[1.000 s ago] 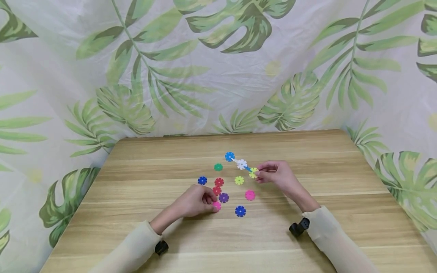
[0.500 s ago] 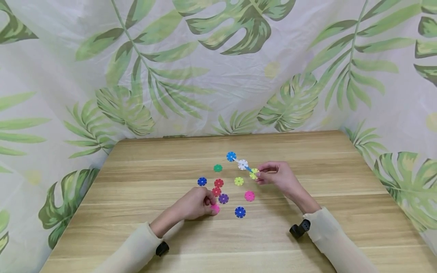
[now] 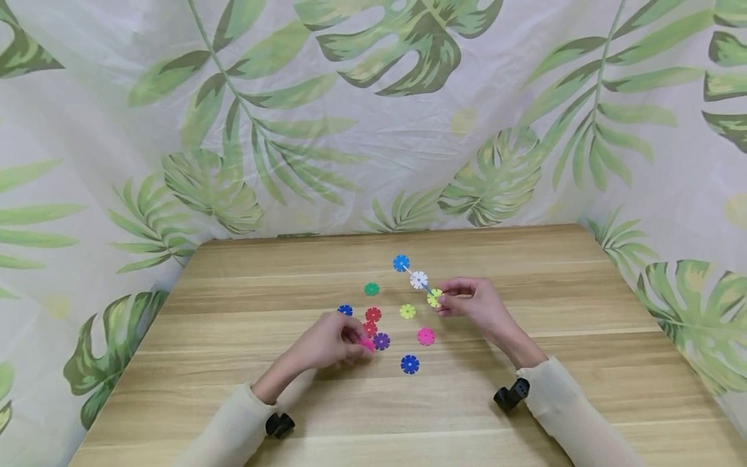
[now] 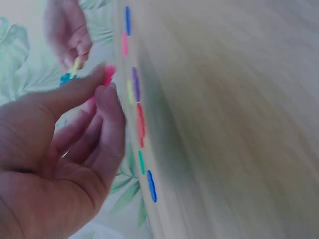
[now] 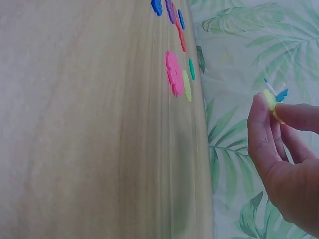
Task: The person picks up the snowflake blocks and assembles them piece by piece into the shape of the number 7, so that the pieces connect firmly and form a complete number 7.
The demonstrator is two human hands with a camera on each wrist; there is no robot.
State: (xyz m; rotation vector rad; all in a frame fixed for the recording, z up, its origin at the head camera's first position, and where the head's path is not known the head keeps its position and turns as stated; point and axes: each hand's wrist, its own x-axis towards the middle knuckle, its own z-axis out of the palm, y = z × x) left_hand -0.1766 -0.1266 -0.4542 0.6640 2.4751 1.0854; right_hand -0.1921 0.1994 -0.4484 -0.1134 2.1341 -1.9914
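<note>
In the head view my left hand (image 3: 327, 340) pinches a pink snowflake disc (image 3: 367, 344) between thumb and fingers. The left wrist view shows that pink disc (image 4: 109, 74) raised off the table. My right hand (image 3: 478, 301) grips a chain of interlocked snowflake discs by its yellow disc (image 3: 434, 298). From there the chain runs up and left through a white disc (image 3: 418, 280) to a light blue disc (image 3: 401, 263), with edge-on discs linking them. In the right wrist view, thumb and fingertips hold the yellow disc (image 5: 269, 99) well above the table.
Loose discs lie flat between the hands: green (image 3: 371, 289), yellow (image 3: 407, 311), purple (image 3: 382, 341), pink (image 3: 426, 336), dark blue (image 3: 410, 364) and two red ones (image 3: 373, 314). Another blue disc (image 3: 345, 311) is partly behind my left hand. A leaf-print cloth (image 3: 397, 162) hangs beyond the wooden table (image 3: 525, 246).
My left hand has drawn the pink disc slightly back, then lifted it and turned it more edge-on. The chain's far end has swung a little up and right while my right hand stays nearly still.
</note>
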